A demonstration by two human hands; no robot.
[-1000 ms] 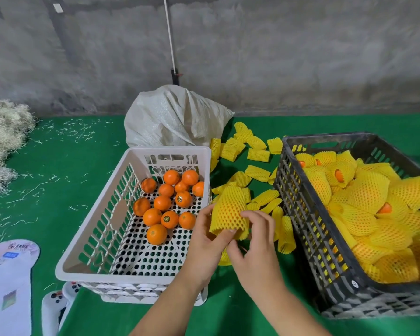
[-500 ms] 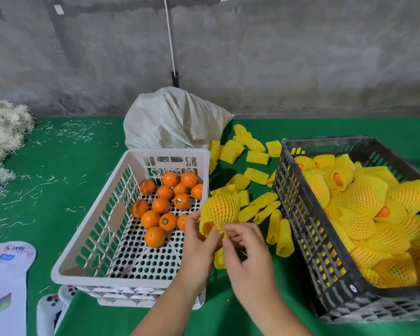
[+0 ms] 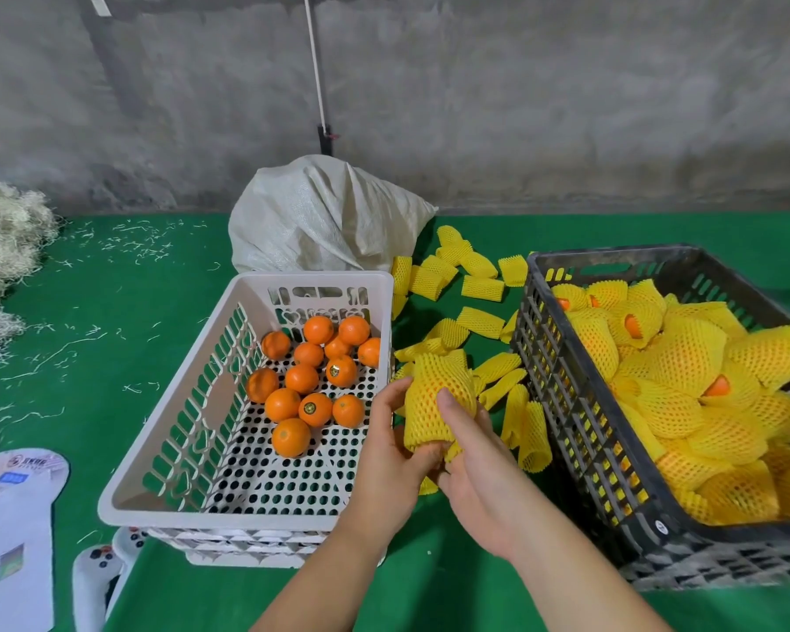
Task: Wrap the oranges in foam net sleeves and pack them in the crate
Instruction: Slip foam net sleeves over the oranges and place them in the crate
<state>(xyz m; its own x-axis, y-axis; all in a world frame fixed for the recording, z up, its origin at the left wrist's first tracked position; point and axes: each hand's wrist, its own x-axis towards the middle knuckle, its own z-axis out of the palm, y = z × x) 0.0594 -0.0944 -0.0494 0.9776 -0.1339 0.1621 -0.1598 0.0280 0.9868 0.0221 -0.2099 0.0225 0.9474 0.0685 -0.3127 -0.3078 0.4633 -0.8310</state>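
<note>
Just below the middle of the frame, both hands hold one orange wrapped in a yellow foam net sleeve [image 3: 436,399]. The left hand [image 3: 391,453] cups it from the left and underneath, fingers curled round the sleeve's lower end. The right hand [image 3: 480,472] comes in from the lower right, its fingers [image 3: 452,412] laid up over the front of the sleeve and pressing on it, with the thumb tucked beneath near the gathered bottom end. The wrapped fruit sits above the gap between the two crates, over the green worktop [image 3: 110,358].

Left of centre stands a white crate [image 3: 192,449] with a perforated floor, holding a cluster of bare oranges [image 3: 313,371] toward its far end. On the right, a black crate [image 3: 580,412] is heaped with wrapped oranges [image 3: 703,390], a few showing orange peel at the open sleeve ends. Between and behind the crates, empty foam sleeves [image 3: 480,285] lie scattered on the worktop, some flat and some standing on edge against the black crate's side.

A whitish woven sack [image 3: 325,221] slumps behind the white crate, before a grey concrete wall [image 3: 566,107]. A pile of pale shredded fibre [image 3: 1,257] fills the left edge, with stray strands across the green. White printed sheets [image 3: 10,517] lie in the lower left corner
</note>
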